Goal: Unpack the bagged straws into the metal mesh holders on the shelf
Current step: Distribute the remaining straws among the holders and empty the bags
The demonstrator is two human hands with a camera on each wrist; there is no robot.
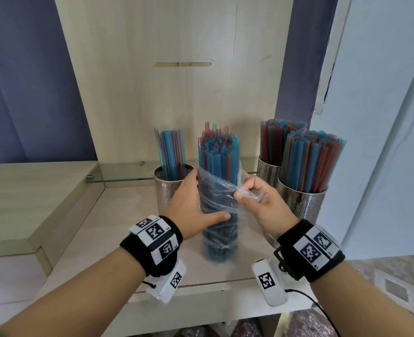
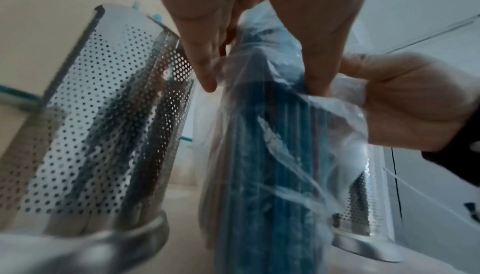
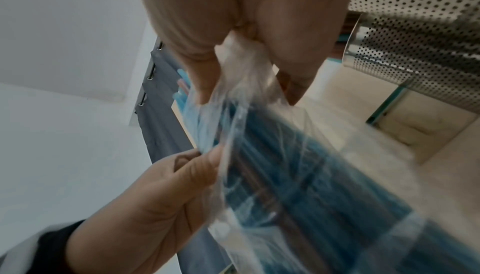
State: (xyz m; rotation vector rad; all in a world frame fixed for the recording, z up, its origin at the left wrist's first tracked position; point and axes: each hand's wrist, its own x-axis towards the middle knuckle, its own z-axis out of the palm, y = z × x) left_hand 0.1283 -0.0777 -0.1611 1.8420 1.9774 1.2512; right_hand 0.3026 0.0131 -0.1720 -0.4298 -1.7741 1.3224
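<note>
- On the pale wooden shelf (image 1: 118,239), the upright bundle of blue and red plastic straws (image 1: 219,152) stands half out of its clear crinkled plastic bag (image 1: 219,205).
- My left hand (image 1: 196,205) wraps the bundle, fingers behind and thumb in front, to keep it upright, I think.
- My right hand (image 1: 259,203) pinches a gathered fold of the bag, seemingly to peel it downward.
- Perforated steel cylinder holder (image 1: 169,190) on the left looks only part full, so I judge it the likely target; two holders (image 1: 303,203) on the right are packed.
</note>
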